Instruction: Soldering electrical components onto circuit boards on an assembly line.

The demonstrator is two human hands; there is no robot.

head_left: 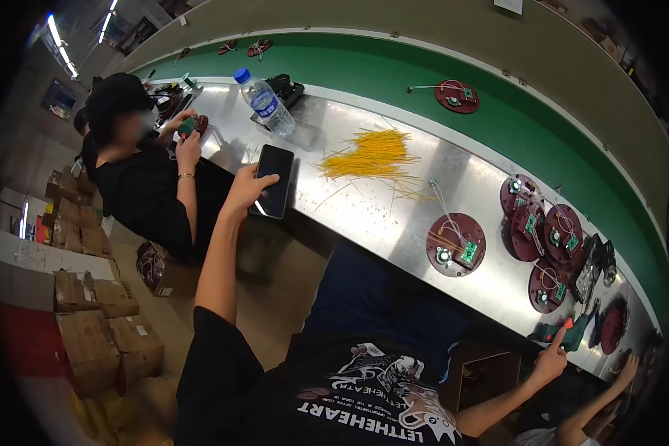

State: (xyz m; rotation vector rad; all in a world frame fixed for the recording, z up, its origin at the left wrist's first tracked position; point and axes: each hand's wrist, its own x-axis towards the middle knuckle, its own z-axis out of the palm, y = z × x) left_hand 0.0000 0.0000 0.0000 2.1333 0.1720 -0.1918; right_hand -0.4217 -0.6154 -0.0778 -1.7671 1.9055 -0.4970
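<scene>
While the left hand (pixel 245 191) grips the black phone (pixel 276 160) by the near edge of the table (pixel 357 209), a loose grip could drop it | right hand (pixel 550 366): finger at the green tool (pixel 574 338), far right, can't tell if gripping | a bump could knock it off

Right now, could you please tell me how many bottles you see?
1: a blue-capped bottle on the metal bench, beyond the phone in the left hand; others may be hidden.
</scene>
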